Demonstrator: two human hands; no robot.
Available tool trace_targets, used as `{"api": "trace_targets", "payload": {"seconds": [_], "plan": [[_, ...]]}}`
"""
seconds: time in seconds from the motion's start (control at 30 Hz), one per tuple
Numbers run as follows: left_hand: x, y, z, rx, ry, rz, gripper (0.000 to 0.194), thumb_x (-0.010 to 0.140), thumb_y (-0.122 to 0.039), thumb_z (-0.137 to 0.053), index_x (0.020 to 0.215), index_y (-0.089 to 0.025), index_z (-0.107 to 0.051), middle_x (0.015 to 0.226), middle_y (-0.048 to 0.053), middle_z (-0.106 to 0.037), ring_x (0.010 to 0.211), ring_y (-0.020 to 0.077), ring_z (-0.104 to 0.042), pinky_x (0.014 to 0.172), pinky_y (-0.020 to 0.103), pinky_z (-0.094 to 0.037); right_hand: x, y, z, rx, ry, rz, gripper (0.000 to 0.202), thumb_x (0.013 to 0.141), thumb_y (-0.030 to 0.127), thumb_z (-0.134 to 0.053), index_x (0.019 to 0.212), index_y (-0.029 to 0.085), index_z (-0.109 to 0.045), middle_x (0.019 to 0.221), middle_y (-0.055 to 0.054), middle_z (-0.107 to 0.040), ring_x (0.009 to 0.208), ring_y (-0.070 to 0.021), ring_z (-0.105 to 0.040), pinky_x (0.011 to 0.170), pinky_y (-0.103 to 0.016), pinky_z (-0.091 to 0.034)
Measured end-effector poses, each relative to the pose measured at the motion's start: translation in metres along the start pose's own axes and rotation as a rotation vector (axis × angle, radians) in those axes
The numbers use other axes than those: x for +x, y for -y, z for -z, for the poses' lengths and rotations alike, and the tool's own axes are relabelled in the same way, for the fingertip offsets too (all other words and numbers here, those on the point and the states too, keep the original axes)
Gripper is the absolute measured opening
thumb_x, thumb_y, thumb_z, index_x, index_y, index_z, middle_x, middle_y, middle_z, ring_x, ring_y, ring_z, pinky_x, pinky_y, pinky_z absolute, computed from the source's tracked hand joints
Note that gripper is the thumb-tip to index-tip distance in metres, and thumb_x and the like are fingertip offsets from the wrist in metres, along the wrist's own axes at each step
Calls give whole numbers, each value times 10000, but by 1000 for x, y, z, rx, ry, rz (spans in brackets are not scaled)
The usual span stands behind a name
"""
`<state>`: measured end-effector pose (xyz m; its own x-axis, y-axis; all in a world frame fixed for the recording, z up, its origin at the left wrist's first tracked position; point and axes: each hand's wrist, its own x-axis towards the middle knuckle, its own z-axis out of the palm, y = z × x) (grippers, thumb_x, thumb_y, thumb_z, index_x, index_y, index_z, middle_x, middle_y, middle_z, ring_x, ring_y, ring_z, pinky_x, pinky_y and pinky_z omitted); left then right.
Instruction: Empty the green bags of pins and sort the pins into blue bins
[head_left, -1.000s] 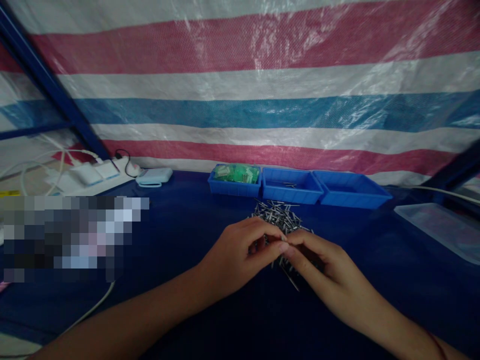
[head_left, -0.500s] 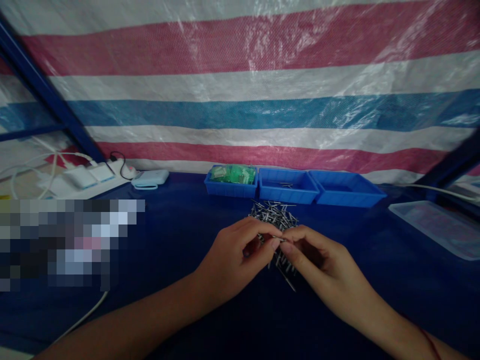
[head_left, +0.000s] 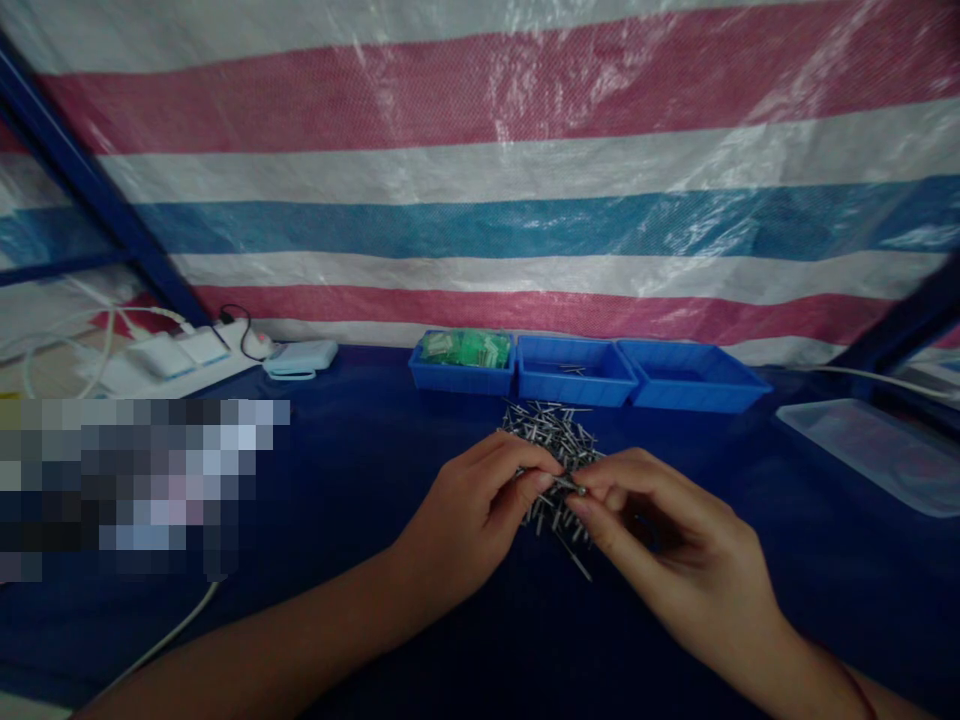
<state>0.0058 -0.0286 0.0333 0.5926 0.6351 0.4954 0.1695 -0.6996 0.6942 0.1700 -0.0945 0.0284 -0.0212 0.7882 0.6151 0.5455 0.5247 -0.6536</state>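
Note:
My left hand (head_left: 480,510) pinches a thin metal screw-like piece (head_left: 565,483) between thumb and forefinger. The piece points right, and its rounded end shows between the fingertips of my right hand (head_left: 675,540). The right thumb and forefinger close around that end; their exact contact is partly hidden. Just beneath both hands lies a heap of similar slim metal pieces (head_left: 547,425), some silver, some dark. One long piece (head_left: 574,556) sticks out at the heap's near side.
Behind the heap stand three blue bins: the left bin (head_left: 461,378) holds green-tinted bags, the middle bin (head_left: 577,388) a few metal pieces, and the right bin (head_left: 694,397) is beside it. A translucent plastic lid or tray (head_left: 870,455) lies right. A power strip (head_left: 172,360) and light-blue device (head_left: 300,358) sit left.
My right hand has shifted a little right and down, its fingers parting slightly from the left fingertips. More of the metal piece now shows between them. My left hand is nearly still.

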Motion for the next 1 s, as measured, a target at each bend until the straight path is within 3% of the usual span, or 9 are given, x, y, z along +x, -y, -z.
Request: {"api": "trace_targets", "payload": {"seconds": [0.3, 0.47, 0.57, 0.73, 0.87, 1.0], "plan": [[1, 1, -1, -23, 83, 26, 145, 916, -142, -433, 889, -157, -574, 845, 10, -596, 801, 111, -567, 745, 225, -433, 3, 2, 1, -21, 52, 28, 138, 808, 120, -591, 899, 223, -575, 721, 31, -559, 576, -74, -520, 497, -205, -423], [2, 5, 4, 113, 135, 57, 189, 944, -175, -366, 1014, -174, -542, 926, 23, -599, 881, 131, -568, 801, 264, -430, 14, -3, 8, -166, 141, 54, 55, 840, 173, -556, 787, 189, -558, 665, 25, -543, 579, -81, -524, 526, -208, -417], [4, 7, 11, 293, 215, 63, 188, 940, -202, -374, 1048, -182, -526, 947, 27, -592, 858, 144, -575, 786, 289, -436, 29, -15, 16, -319, 77, 65, 69, 855, 217, -540, 807, 182, -575, 700, 5, -576, 611, -99, -541, 567, -227, -420], [4, 4, 21, 577, 441, 11, 224, 928, -222, -362, 870, -168, -572, 833, 23, -586, 771, 165, -581, 708, 306, -457, 74, -53, 33, -611, -144, -1, 180, 859, 320, -525, 828, 162, -608, 741, -42, -631, 613, -142, -555, 598, -272, -418], [1, 1, 22, 664, 557, 55, 170, 888, -237, -435, 859, -165, -586, 855, 31, -593, 744, 179, -594, 644, 304, -474, 97, -82, 37, -761, -119, -96, 245, 858, 353, -506, 875, 141, -626, 714, -68, -615, 656, -202, -571, 606, -313, -404], [2, 0, 22, 653, 612, 93, 131, 869, -261, -502, 904, -172, -591, 911, 32, -594, 776, 196, -605, 630, 311, -487, 87, -82, 37, -749, -84, -123, 273, 849, 366, -509, 950, 133, -611, 715, -59, -603, 625, -194, -562, 581, -309, -398]]}}
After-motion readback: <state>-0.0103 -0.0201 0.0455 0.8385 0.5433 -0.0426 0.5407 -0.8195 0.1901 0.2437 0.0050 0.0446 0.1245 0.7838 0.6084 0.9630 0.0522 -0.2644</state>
